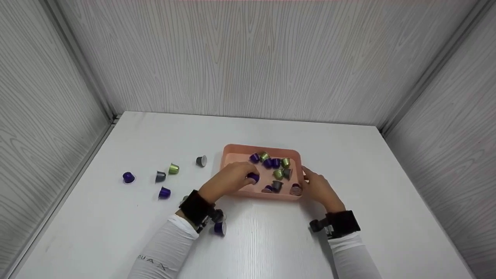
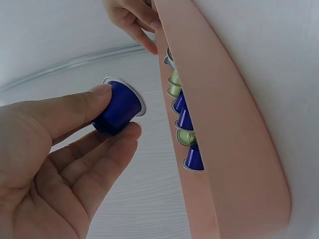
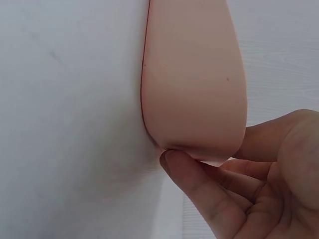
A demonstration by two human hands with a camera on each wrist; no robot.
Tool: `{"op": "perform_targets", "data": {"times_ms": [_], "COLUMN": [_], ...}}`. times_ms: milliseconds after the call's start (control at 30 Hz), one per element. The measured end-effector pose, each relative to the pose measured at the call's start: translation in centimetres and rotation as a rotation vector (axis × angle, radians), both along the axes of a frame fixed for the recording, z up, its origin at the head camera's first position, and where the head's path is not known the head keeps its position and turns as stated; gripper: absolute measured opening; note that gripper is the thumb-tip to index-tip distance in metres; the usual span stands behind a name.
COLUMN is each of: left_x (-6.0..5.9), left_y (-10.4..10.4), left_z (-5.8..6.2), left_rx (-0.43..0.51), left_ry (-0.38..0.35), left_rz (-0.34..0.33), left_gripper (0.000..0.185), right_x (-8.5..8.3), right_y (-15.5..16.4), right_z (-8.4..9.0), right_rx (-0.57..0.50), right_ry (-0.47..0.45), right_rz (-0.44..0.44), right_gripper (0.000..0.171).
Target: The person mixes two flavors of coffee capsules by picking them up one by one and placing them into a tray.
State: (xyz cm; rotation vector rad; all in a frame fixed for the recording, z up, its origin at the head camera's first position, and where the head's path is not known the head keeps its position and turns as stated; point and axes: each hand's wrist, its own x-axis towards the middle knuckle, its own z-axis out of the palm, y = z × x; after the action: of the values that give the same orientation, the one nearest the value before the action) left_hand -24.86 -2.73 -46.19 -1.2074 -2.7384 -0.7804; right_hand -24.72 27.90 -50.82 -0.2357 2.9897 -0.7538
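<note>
My left hand [image 1: 233, 176] pinches a purple coffee capsule [image 2: 119, 107] between thumb and fingertips. In the head view this capsule overlaps the left part of a shallow pink tray [image 1: 242, 148]. Inside the tray, mostly toward its right, lie several purple, green and grey capsules, among them a green capsule [image 1: 285, 162] and a grey one [image 1: 276, 186]. At the tray's right end, my right hand [image 1: 317, 188] grips the wall; its thumb [image 3: 192, 172] shows at the wall's edge in the right wrist view.
Left of the tray, loose capsules are scattered on the white table [image 1: 271, 240]: a purple one [image 1: 128, 177], a grey one [image 1: 160, 176], a green one [image 1: 174, 168] and others. Another purple capsule [image 1: 219, 228] lies beside my left wrist. Pale wood-grain panels [image 1: 248, 58] enclose the table.
</note>
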Motion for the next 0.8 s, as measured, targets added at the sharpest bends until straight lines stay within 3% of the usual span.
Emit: {"op": "perform_targets", "data": {"times_ms": [367,633,800], "left_x": [-3.1,-5.3,-6.7], "left_y": [1.4,2.2,2.5], "left_z": [0.7,1.2,0.6], "left_rx": [0.021,0.081,0.04], "left_ry": [-0.131,-0.269,-0.275], "left_rz": [0.09,0.087,0.093], "left_gripper": [0.018,0.021,0.021], "right_x": [0.0,0.4,0.5], "right_y": [-0.1,-0.2,-0.4], "right_z": [0.3,0.5,0.6], "right_rx": [-0.001,-0.007,-0.01], "right_ry": [-0.023,-0.02,-0.028], "right_rz": [-0.014,-0.018,-0.035], "right_gripper": [0.053,0.055,0.055]}}
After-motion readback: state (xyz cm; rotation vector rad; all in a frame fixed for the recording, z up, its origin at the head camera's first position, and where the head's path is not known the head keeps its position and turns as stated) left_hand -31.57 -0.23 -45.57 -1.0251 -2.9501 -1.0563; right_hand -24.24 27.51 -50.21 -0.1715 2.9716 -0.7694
